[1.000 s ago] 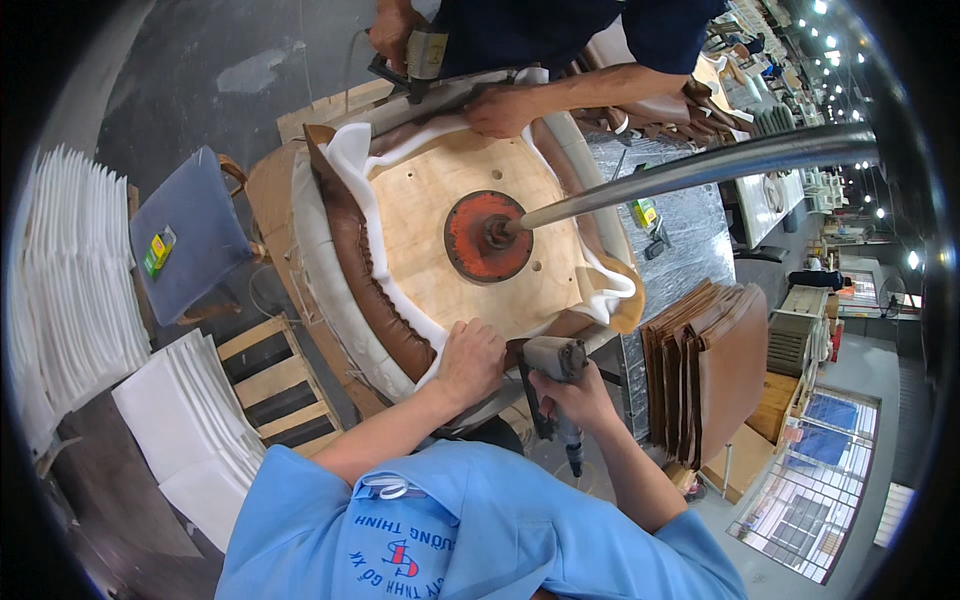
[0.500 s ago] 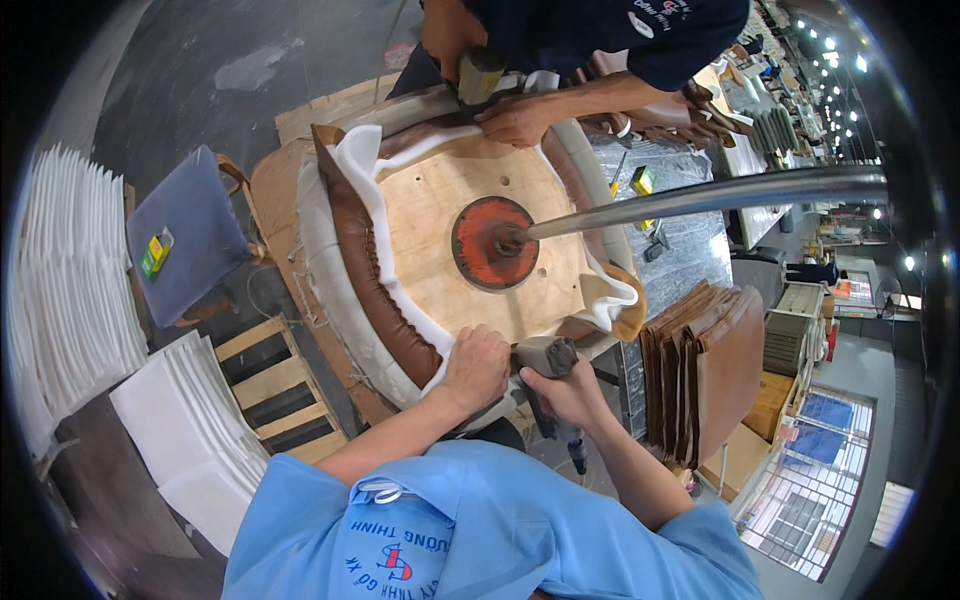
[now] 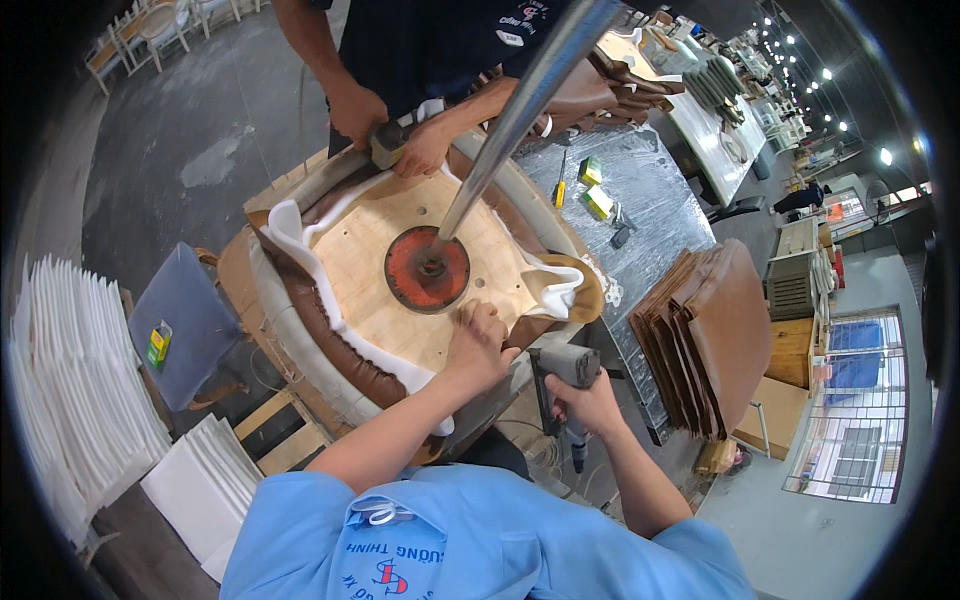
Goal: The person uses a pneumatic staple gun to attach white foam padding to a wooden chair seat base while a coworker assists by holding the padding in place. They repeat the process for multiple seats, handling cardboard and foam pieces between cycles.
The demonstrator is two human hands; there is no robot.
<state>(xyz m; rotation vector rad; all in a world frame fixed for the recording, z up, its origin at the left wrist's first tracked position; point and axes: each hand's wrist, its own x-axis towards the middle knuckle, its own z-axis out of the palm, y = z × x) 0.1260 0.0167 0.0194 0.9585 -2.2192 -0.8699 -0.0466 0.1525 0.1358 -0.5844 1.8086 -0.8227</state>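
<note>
A seat panel of pale plywood (image 3: pixel 350 270) lies in front of me, ringed by brown leather (image 3: pixel 345 352) and white foam (image 3: pixel 330 318) folded up around its edge. My left hand (image 3: pixel 480 345) rests on the panel's near part, fingers bent and thumb apart, holding nothing I can see. In my right hand (image 3: pixel 588 400) is a grey staple gun (image 3: pixel 567 362) with an air hose fitting, held off the panel's near right edge. A round red plate (image 3: pixel 427 268) presses on the panel's middle under a metal rod (image 3: pixel 500 140).
Across the panel, a co-worker's hands (image 3: pixel 425 148) hold another staple gun (image 3: pixel 388 145). Stacked brown leather pieces (image 3: pixel 700 340) stand on the right, beside a plastic-covered table (image 3: pixel 640 180) with a screwdriver (image 3: pixel 561 180). White foam sheets (image 3: pixel 75 390) and a blue-topped stool (image 3: pixel 185 320) are left.
My left hand has shifted from the near edge farther onto the panel. The staple gun has moved right, away from the edge. The seat sits rotated in view, and the co-worker's hands are farther left.
</note>
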